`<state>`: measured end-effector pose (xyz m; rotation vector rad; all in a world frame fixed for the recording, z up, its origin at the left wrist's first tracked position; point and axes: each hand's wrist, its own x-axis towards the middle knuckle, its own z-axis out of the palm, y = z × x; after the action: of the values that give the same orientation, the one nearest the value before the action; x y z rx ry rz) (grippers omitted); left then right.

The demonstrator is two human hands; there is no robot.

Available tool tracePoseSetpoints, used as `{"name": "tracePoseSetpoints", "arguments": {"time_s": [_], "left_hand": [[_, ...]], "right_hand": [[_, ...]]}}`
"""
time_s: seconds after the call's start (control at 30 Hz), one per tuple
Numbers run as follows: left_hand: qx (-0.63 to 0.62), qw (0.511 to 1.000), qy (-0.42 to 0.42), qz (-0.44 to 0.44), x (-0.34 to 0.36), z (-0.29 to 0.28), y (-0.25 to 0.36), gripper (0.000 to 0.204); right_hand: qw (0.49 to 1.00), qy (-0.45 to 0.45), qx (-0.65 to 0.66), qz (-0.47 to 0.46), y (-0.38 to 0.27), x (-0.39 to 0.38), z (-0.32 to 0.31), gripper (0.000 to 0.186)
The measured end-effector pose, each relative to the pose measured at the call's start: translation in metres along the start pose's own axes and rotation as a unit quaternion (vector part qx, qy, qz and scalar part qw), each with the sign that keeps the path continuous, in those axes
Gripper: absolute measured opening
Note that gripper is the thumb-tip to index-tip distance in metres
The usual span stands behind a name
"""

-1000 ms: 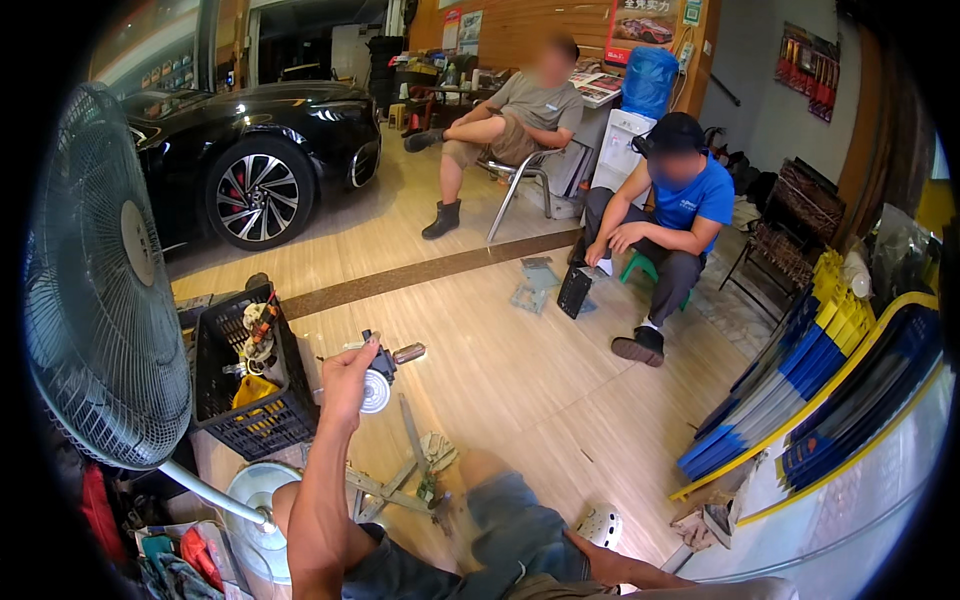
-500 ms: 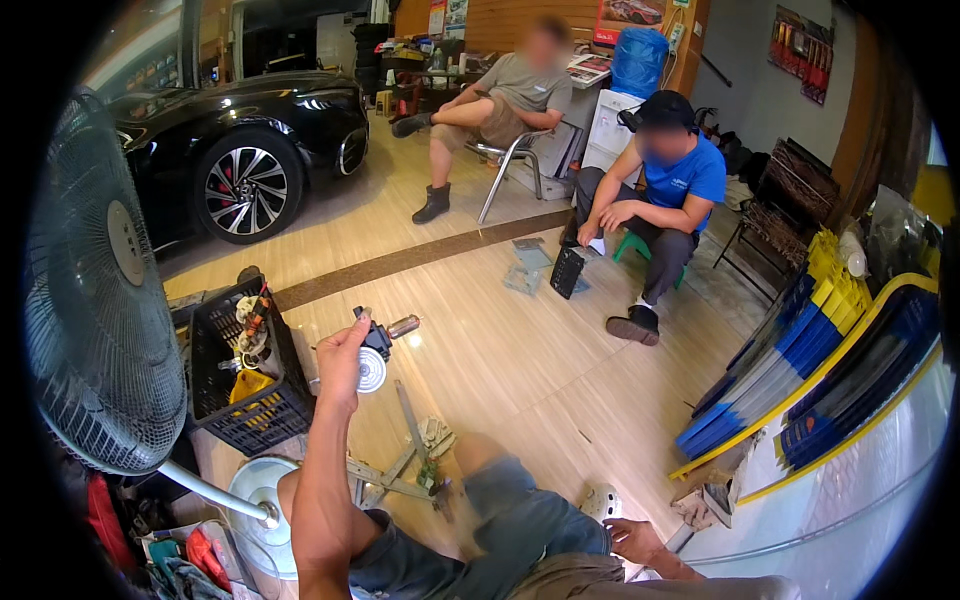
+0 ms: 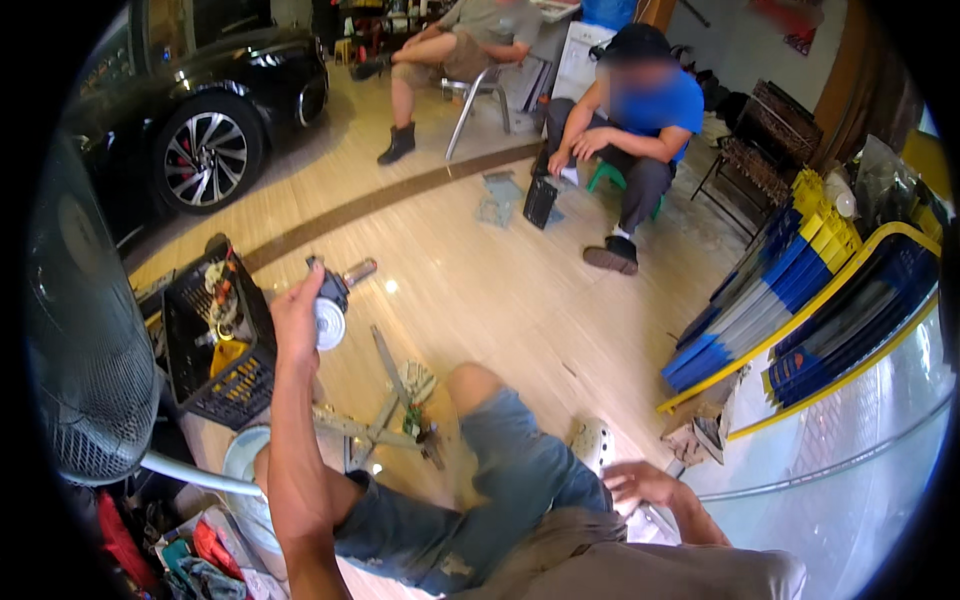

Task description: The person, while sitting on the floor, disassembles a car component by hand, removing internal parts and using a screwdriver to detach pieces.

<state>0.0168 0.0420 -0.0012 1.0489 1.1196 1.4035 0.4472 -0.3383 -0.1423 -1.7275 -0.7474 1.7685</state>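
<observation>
My left hand [image 3: 298,300] grips a dark mechanical part [image 3: 335,287] with a silver disc [image 3: 330,323] and a short metal cylinder sticking out. It holds this out beside a black plastic crate [image 3: 190,370] of assorted items. My right hand [image 3: 638,483] is low at the right beside my shorts, fingers apart, with nothing visible in them. Below the held part, crossed metal bars [image 3: 385,430] with a scissor-jack shape lie on the floor by my bent knee [image 3: 470,390].
A fan [image 3: 100,400] stands at left, a black car [image 3: 105,150] behind. Two people sit ahead, one on a chair [image 3: 465,130], one on a green stool [image 3: 605,175] handling a black box [image 3: 540,205]. Blue-yellow panels [image 3: 740,300] fill a rack at right, near a folding chair [image 3: 775,150].
My view has tilted down, so the room sits higher in the picture. My left hand still holds the part. My right hand has risen into view at lower right.
</observation>
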Motion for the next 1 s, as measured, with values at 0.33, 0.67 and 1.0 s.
{"name": "tracePoseSetpoints", "arguments": {"time_s": [0.33,0.67,1.0], "left_hand": [[-0.04,0.998,-0.042,0.011,-0.004,-0.016,0.006,0.034],[-0.022,0.998,-0.046,0.023,-0.013,-0.019,0.009,0.04],[-0.017,0.995,-0.096,0.02,-0.028,-0.011,0.012,0.038]], "right_hand": [[0.965,0.111,-0.236,0.003,-0.052,0.021,0.091,0.105],[0.939,0.089,-0.284,-0.172,-0.063,-0.045,0.101,0.088],[0.978,0.062,-0.157,-0.12,-0.048,-0.07,0.084,0.082]]}}
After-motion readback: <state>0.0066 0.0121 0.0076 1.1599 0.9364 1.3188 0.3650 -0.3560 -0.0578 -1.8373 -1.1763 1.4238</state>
